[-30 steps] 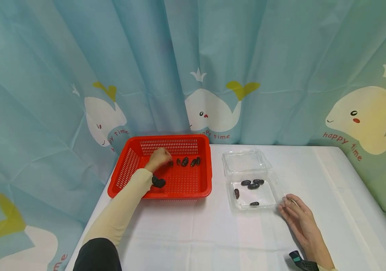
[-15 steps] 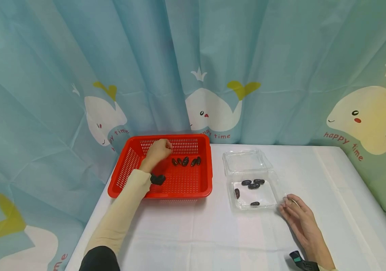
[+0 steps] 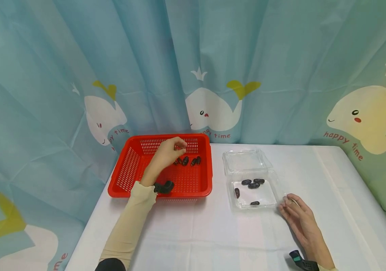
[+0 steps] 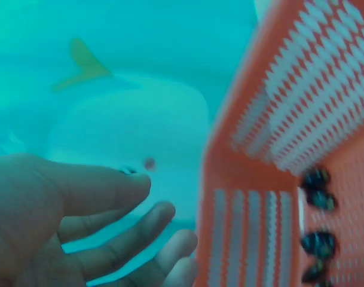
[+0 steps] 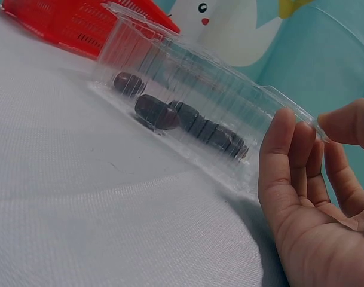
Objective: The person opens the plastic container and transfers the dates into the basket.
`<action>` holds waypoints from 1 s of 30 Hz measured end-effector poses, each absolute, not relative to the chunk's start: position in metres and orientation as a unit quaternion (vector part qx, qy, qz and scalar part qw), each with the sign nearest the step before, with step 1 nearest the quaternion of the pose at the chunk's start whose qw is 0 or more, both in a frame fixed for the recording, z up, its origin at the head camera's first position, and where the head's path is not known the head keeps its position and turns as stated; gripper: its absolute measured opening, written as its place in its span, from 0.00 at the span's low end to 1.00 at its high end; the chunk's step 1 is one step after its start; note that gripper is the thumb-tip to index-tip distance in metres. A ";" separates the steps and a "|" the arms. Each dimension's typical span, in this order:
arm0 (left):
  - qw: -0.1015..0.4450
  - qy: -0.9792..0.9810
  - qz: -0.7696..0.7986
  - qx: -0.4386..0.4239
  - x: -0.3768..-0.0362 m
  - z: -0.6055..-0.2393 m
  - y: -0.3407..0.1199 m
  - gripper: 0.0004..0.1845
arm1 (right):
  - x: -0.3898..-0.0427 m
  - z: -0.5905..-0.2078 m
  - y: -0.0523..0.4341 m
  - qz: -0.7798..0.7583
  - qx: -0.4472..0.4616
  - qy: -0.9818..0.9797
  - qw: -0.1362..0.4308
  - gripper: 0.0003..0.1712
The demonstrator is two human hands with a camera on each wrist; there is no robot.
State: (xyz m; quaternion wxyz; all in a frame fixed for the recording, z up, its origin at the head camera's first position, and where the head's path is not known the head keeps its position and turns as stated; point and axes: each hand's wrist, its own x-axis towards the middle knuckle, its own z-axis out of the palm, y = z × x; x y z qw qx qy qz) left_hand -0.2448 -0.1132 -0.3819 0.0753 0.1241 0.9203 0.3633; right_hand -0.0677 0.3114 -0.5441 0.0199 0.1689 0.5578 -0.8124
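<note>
Left hand [image 3: 168, 153] was over the basket [image 3: 189, 185], fingers part bent — couldn't tell if it had hold of anything. Dates [image 3: 185, 161] sat in the basket, a loose row below that hand. Right hand [image 3: 300, 218] pinched the clear box [image 3: 264, 196] by its rim — box open on the table [image 3: 220, 241], five more dates inside.

My left hand [image 3: 166, 153] hovers over the red basket [image 3: 193, 195], left of centre, near dark dates [image 3: 185, 161]; at lower right, my right hand [image 3: 302, 222] holds the clear container's [image 3: 264, 194] corner.
</note>
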 end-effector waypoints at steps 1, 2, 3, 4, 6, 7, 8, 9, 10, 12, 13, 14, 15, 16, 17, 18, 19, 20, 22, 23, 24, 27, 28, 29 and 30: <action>0.072 0.916 0.371 0.132 -0.241 -0.380 -0.110 0.13 | -0.068 -0.544 0.311 -0.812 0.169 0.558 0.020 0.12; 0.069 0.911 0.380 0.144 -0.238 -0.378 -0.107 0.12 | -0.068 -0.544 0.311 -0.812 0.170 0.559 0.020 0.12; 0.069 0.905 0.390 0.155 -0.234 -0.376 -0.103 0.12 | -0.068 -0.543 0.311 -0.812 0.169 0.559 0.020 0.12; 0.066 0.898 0.401 0.166 -0.231 -0.375 -0.100 0.13 | -0.068 -0.543 0.311 -0.812 0.169 0.558 0.020 0.12; 0.066 0.884 0.424 0.188 -0.225 -0.373 -0.094 0.13 | -0.068 -0.543 0.311 -0.813 0.168 0.557 0.019 0.12; 0.068 0.876 0.436 0.197 -0.222 -0.372 -0.091 0.13 | -0.068 -0.543 0.311 -0.814 0.167 0.557 0.018 0.12; 0.070 0.867 0.447 0.206 -0.219 -0.372 -0.088 0.14 | -0.068 -0.543 0.311 -0.814 0.166 0.556 0.018 0.11; 0.072 0.860 0.457 0.213 -0.216 -0.372 -0.085 0.14 | -0.068 -0.543 0.311 -0.814 0.165 0.556 0.017 0.11; 0.074 0.854 0.466 0.220 -0.214 -0.372 -0.082 0.14 | -0.068 -0.543 0.311 -0.815 0.164 0.556 0.017 0.11; 0.082 0.840 0.484 0.233 -0.209 -0.373 -0.077 0.15 | -0.068 -0.543 0.311 -0.815 0.163 0.556 0.017 0.11; 0.086 0.833 0.491 0.241 -0.207 -0.374 -0.074 0.15 | -0.068 -0.543 0.311 -0.815 0.162 0.557 0.018 0.11; 0.091 0.827 0.498 0.247 -0.206 -0.375 -0.071 0.16 | -0.068 -0.543 0.311 -0.814 0.162 0.558 0.019 0.11; 0.097 0.820 0.505 0.253 -0.204 -0.376 -0.069 0.16 | -0.068 -0.544 0.311 -0.814 0.162 0.558 0.020 0.11; 0.105 0.812 0.512 0.259 -0.203 -0.376 -0.066 0.17 | -0.068 -0.544 0.311 -0.814 0.162 0.558 0.020 0.11; 0.112 0.805 0.520 0.264 -0.202 -0.377 -0.063 0.18 | -0.068 -0.544 0.311 -0.814 0.162 0.557 0.021 0.11; 0.118 0.798 0.526 0.269 -0.202 -0.378 -0.060 0.19 | -0.068 -0.544 0.311 -0.816 0.161 0.555 0.020 0.11; 0.125 0.793 0.532 0.271 -0.201 -0.379 -0.058 0.19 | -0.068 -0.544 0.311 -0.816 0.160 0.555 0.020 0.11; 0.132 0.786 0.539 0.273 -0.200 -0.380 -0.055 0.20 | -0.068 -0.544 0.311 -0.818 0.159 0.553 0.020 0.11; 0.148 0.774 0.552 0.272 -0.199 -0.381 -0.050 0.21 | -0.068 -0.544 0.311 -0.820 0.157 0.550 0.020 0.11; 0.156 0.769 0.557 0.270 -0.198 -0.382 -0.048 0.22 | -0.068 -0.544 0.311 -0.821 0.156 0.549 0.020 0.11; 0.164 0.767 0.561 0.266 -0.198 -0.382 -0.046 0.22 | -0.068 -0.544 0.311 -0.821 0.156 0.548 0.020 0.11; 0.184 0.765 0.559 0.260 -0.197 -0.385 -0.038 0.23 | -0.068 -0.544 0.311 -0.820 0.158 0.550 0.021 0.10; 0.189 0.766 0.556 0.261 -0.196 -0.386 -0.035 0.24 | -0.068 -0.544 0.311 -0.819 0.159 0.551 0.022 0.10; 0.196 0.765 0.554 0.263 -0.196 -0.387 -0.032 0.24 | -0.068 -0.544 0.311 -0.818 0.161 0.552 0.022 0.10; 0.201 0.765 0.552 0.265 -0.196 -0.388 -0.029 0.24 | -0.068 -0.544 0.311 -0.818 0.161 0.552 0.021 0.10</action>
